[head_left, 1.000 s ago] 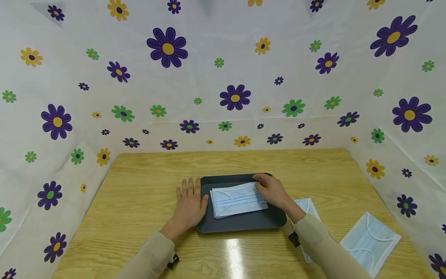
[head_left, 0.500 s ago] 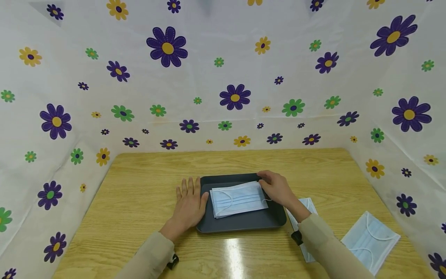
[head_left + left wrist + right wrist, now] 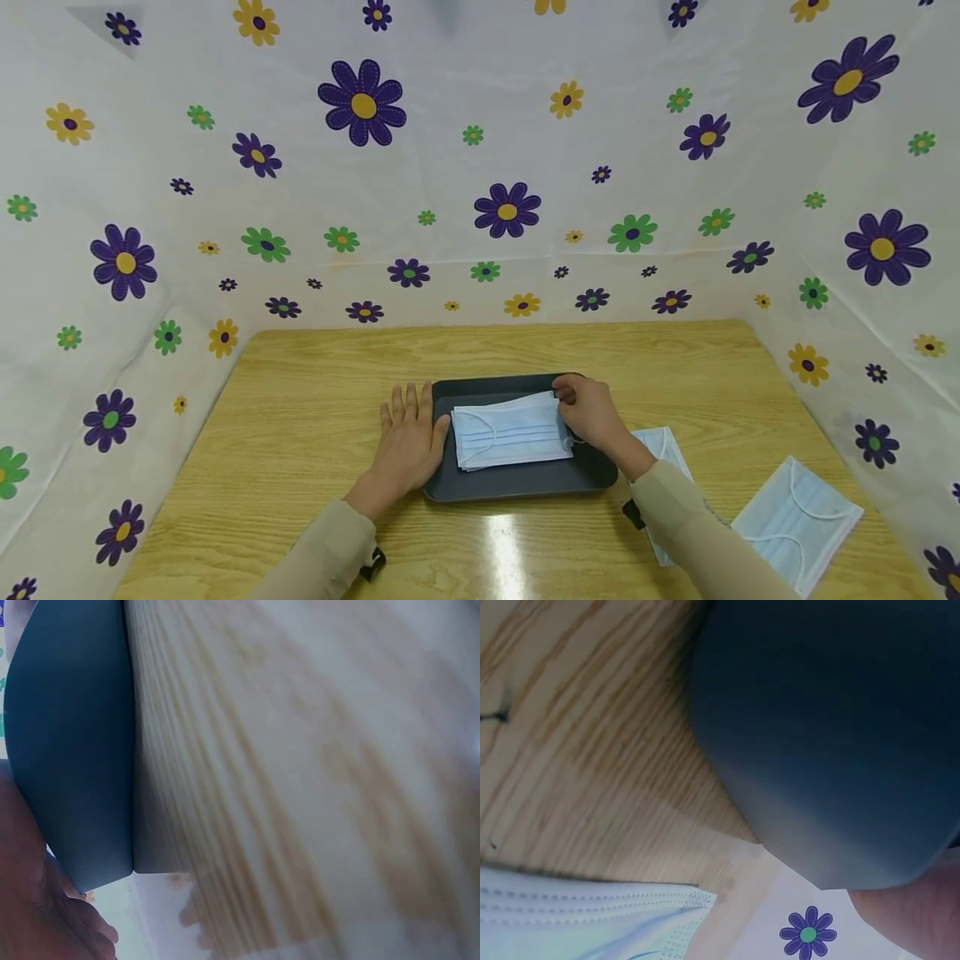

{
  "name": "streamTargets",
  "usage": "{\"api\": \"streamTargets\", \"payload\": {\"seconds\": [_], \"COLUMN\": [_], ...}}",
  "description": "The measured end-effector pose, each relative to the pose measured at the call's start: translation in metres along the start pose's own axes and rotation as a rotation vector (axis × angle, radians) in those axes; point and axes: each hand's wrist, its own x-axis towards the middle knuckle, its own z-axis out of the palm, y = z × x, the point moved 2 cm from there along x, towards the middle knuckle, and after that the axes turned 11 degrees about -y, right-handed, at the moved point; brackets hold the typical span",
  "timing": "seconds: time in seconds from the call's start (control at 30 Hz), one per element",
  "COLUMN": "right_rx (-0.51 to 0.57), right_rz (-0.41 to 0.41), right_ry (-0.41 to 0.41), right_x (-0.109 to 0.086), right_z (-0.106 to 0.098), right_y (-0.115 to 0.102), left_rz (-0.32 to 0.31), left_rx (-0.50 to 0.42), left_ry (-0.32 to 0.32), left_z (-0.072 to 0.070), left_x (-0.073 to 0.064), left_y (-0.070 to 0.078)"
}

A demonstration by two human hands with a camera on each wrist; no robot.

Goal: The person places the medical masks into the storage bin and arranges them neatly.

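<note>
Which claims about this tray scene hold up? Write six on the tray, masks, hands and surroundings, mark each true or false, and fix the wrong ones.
1. The tray holds light blue masks. True.
2. The left hand and right hand are at opposite ends of the tray. True.
3. The left hand is a closed fist. False: its fingers are extended.
4. Every mask in view lies in the tray. False: other masks lie on the table, to the tray's right.
5. The backdrop behind the table is printed with flowers. True.
6. The tray is bright yellow. False: it is dark grey.
</note>
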Motion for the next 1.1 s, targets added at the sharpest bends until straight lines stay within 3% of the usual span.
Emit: {"api": "streamTargets", "payload": {"seconds": [0.27,0.93,1.1], "right_rx": [0.004,-0.077,-0.088], "right_rz": [-0.026,0.020,0.013], "right_ry": [0.062,0.005,0.037], "right_x": [0.0061,0.0053,0.0076], "right_z": [-0.0007,-0.0037,-0.0029], "right_y": [0.0003,0.0003,0.0027], "left_rz": [-0.004,-0.008,-0.006], "left_rx": [0.010,0.014,0.004], "left_ry": [0.001,-0.002,-0.004], "left_z": [0.0014,0.0013,0.0008], "left_x": [0.0002,0.0009,0.0006], "left_y": [-0.0009,-0.0016,-0.0008]}}
